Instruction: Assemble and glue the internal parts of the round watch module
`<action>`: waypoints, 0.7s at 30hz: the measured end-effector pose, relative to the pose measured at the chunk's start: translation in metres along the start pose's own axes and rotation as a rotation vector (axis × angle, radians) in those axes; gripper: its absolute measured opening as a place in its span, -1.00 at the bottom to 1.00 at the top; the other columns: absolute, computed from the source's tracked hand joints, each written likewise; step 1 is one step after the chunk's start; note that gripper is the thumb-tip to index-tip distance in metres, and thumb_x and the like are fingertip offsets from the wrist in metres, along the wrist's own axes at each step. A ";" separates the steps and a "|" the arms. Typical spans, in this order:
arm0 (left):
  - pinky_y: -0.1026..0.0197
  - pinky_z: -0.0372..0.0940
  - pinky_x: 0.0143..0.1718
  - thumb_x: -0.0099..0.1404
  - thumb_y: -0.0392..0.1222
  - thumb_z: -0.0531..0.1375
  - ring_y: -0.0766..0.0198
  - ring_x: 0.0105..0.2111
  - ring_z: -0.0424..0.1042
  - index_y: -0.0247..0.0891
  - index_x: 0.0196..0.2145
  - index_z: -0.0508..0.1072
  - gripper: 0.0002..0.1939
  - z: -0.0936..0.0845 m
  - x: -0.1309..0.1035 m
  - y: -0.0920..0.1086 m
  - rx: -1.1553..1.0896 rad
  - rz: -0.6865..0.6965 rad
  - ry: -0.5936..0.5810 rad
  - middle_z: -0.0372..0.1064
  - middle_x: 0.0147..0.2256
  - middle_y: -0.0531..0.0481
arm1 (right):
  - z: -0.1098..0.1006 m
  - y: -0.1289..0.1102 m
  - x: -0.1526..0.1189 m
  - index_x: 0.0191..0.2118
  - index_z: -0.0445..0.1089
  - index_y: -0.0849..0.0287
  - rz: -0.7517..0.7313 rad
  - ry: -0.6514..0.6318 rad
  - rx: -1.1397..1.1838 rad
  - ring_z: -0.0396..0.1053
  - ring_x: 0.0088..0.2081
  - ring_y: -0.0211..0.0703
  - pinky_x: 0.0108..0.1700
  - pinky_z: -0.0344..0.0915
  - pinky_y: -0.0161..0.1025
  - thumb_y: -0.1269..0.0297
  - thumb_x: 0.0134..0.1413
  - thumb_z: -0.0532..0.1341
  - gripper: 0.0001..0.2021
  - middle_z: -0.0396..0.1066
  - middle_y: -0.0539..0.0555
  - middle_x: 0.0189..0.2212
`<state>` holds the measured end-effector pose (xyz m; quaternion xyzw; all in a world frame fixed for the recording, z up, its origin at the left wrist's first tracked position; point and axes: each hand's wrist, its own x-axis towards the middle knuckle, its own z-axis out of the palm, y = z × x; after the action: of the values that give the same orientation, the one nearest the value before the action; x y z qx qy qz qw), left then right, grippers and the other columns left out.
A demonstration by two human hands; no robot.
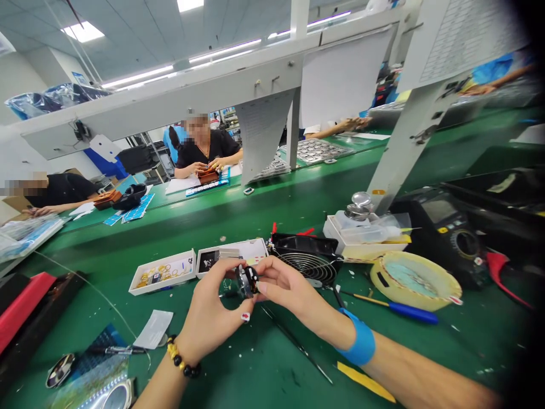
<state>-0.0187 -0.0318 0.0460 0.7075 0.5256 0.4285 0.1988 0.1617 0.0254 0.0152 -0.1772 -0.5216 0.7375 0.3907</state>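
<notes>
Both hands are on one round dark part (244, 282) with a silvery rim, held up above the green surface (238, 375), centre of scene. Left hand (210, 309) curls round its left side, thumb and index in a C; right hand (285, 287) pinches its right side, thumb and fingers close together.

Orientation: part is on edge, seen nearly side-on. Long axis roughly vertical, flat sides facing left and right. Can't tell which side is the front.

Markings: left thumb carries a small white sticker (246, 317) with a red mark. Hanging sheet (462, 42) far right has rows of print, too small to read. Hanging sheet (267, 136) at far centre, same.

Around it: white tray (141, 277) with yellow rings to the left, just beyond the hands; black fan (300, 258) with wire guard beyond the right hand. Tweezers (300, 347) lie on the near side, pointing near-right. Blue-handled tool (413, 313) at right, near a round yellowish dish (395, 297). Blue wristband (360, 342) on right wrist, bead bracelet (181, 359) on left.
</notes>
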 end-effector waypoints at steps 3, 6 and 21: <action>0.21 0.34 0.02 0.14 -0.36 0.24 0.29 -0.08 0.40 -0.04 0.07 0.36 -0.46 0.000 0.000 0.000 -0.007 -0.011 -0.005 0.36 0.00 0.11 | 0.000 0.001 0.000 -0.17 0.26 0.17 -0.004 0.003 0.000 0.46 -0.20 -0.22 -0.12 0.47 -0.23 0.08 0.10 0.42 -0.61 0.42 0.05 -0.17; 0.19 0.35 0.02 0.15 -0.36 0.25 0.27 -0.08 0.41 -0.07 0.08 0.36 -0.47 0.001 0.000 0.000 -0.011 -0.014 -0.006 0.36 -0.01 0.08 | 0.000 0.001 0.001 -0.17 0.26 0.17 -0.008 0.001 -0.001 0.46 -0.21 -0.22 -0.13 0.47 -0.25 0.08 0.10 0.42 -0.61 0.42 0.05 -0.18; 0.17 0.35 0.01 0.17 -0.32 0.26 0.23 -0.08 0.41 -0.11 0.07 0.36 -0.51 0.002 0.000 0.000 -0.001 -0.008 -0.006 0.37 -0.01 0.03 | -0.002 0.005 0.002 -0.19 0.27 0.18 -0.002 0.019 -0.002 0.47 -0.23 -0.19 -0.14 0.46 -0.22 0.09 0.07 0.42 -0.62 0.42 0.06 -0.19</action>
<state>-0.0170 -0.0317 0.0449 0.7067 0.5276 0.4258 0.2022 0.1599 0.0279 0.0103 -0.1842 -0.5187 0.7350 0.3960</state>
